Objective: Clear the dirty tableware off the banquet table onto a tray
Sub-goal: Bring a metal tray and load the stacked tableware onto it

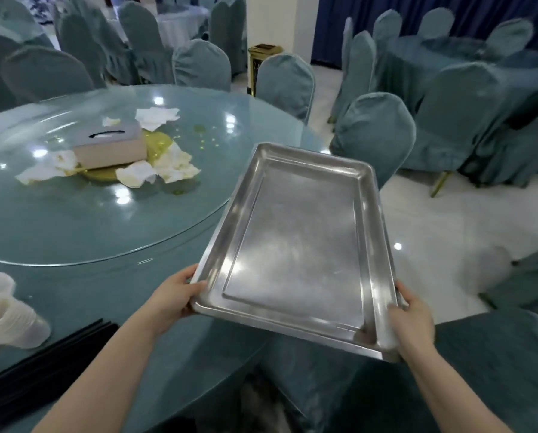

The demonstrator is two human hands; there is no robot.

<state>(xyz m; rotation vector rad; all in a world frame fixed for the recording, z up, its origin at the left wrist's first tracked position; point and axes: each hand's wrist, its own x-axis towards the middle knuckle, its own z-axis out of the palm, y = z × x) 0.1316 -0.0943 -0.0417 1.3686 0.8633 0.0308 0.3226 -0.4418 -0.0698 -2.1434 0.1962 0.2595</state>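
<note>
L hand [170, 296] + R hand [413, 321] hold empty steel tray [295, 245] | over tabletop [83, 295] edge | cup stack [6, 317] left | tissue box [111, 146], napkins on turntable

Tray [295, 254] sat between left hand [175, 296] and right hand [413, 320], reaching beyond both over table [74, 295] edge. Tissue box [113, 146] lay far beyond left hand on turntable [74, 220], crumpled napkins [164, 170] around it. Stacked cups [6, 317] and chopsticks [42, 354] lay left of left hand.

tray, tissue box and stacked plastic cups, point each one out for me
tray [295, 254], head view, bare flat bottom
tissue box [111, 148], head view, front side face
stacked plastic cups [8, 320], head view, side of the lying stack
</note>
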